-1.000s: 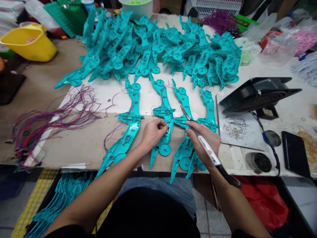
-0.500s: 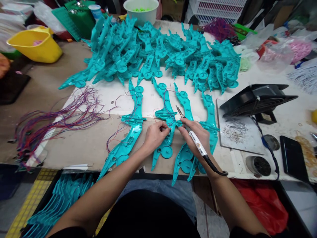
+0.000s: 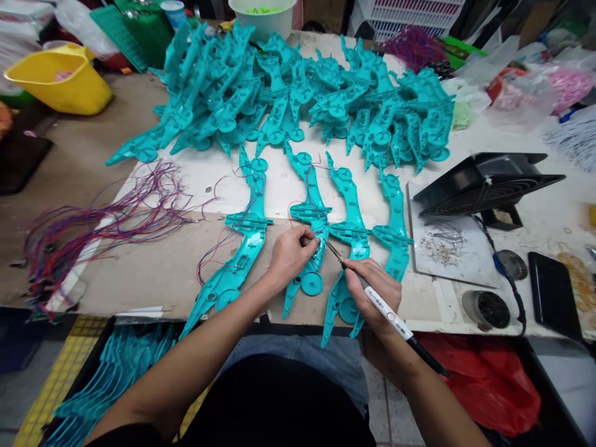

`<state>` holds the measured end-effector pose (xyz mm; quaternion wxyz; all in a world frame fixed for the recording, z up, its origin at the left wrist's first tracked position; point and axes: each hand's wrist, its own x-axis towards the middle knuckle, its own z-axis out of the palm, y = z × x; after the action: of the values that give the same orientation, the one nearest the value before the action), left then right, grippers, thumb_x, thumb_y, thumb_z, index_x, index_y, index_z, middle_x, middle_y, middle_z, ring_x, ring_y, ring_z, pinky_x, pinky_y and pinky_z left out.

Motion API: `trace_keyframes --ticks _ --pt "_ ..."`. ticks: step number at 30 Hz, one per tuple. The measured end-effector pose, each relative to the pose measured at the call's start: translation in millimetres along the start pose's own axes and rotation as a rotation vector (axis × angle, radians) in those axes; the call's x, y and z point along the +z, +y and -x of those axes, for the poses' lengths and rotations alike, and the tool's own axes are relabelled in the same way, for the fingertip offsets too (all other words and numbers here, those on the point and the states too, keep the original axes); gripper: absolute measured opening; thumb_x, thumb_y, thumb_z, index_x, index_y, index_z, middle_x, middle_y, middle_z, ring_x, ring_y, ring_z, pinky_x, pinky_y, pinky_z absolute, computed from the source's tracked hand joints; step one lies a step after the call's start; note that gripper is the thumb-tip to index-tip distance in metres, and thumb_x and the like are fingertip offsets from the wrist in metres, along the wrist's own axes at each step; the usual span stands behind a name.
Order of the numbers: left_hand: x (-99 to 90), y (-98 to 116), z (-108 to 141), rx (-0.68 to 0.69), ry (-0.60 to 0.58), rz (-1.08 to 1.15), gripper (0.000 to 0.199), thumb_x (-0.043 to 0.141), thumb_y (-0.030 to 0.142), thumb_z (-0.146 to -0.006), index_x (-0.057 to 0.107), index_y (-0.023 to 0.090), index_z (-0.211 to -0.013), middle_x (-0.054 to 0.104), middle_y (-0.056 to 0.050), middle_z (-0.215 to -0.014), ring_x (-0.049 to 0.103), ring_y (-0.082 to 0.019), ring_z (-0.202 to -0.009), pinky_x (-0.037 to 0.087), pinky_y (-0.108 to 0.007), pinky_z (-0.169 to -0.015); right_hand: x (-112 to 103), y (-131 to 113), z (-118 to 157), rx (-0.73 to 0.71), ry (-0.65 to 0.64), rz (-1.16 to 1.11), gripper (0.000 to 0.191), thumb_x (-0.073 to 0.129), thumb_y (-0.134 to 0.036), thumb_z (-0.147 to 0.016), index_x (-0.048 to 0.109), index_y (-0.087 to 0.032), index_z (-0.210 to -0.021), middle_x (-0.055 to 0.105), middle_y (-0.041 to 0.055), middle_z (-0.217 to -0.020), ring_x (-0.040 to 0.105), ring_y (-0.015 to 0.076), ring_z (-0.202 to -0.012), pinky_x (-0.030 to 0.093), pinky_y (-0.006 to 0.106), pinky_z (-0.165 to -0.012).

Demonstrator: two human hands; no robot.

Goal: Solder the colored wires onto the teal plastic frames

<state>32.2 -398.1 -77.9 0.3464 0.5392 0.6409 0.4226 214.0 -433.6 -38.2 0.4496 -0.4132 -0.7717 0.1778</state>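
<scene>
Four teal plastic bow-shaped parts lie side by side on the table. My left hand (image 3: 294, 251) is pinched over the second teal part (image 3: 313, 197); what its fingertips hold is too small to make out. Thin red and blue wires run over that part. My right hand (image 3: 376, 287) grips a white and black soldering iron (image 3: 387, 312) like a pen, its metal tip pointing up and left to the second part, close to my left fingertips. Beneath and beside my right hand is the third teal part (image 3: 345, 192).
A heap of teal parts (image 3: 223, 93) spans the table's back. Red and blue wires (image 3: 116, 211) lie at the left. At the right stand a black fan (image 3: 484, 183), a white board (image 3: 433, 257), a small round tin (image 3: 487, 309) and a black phone (image 3: 554, 298).
My right hand has turned and moved slightly right and down, bringing the iron's tip down and left to the second part. My left hand has hardly moved.
</scene>
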Motion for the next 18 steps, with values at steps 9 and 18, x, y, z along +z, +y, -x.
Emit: trace_keyframes --ticks 9,18 --pt "-0.1 1.9 0.5 -0.007 0.002 -0.04 0.008 0.061 0.024 -0.077 0.065 0.017 -0.076 0.064 0.001 -0.068 0.056 -0.012 -0.062 0.042 -0.023 -0.061 3.5 4.4 2.0 -0.039 -0.036 0.004 0.021 0.059 -0.012 -0.085 0.07 -0.02 -0.101 0.07 0.0049 -0.082 0.066 0.0173 -0.076 0.054 0.033 -0.072" --pt "-0.2 1.1 -0.2 -0.002 -0.001 -0.036 0.009 0.061 0.025 -0.077 0.064 0.017 -0.074 0.062 0.001 -0.066 0.055 -0.012 -0.061 0.042 -0.022 -0.06 0.7 0.9 2.1 -0.032 -0.005 0.037 0.02 0.059 -0.014 -0.086 0.069 -0.021 -0.101 0.069 0.005 -0.081 0.065 0.0181 -0.076 0.054 0.034 -0.07"
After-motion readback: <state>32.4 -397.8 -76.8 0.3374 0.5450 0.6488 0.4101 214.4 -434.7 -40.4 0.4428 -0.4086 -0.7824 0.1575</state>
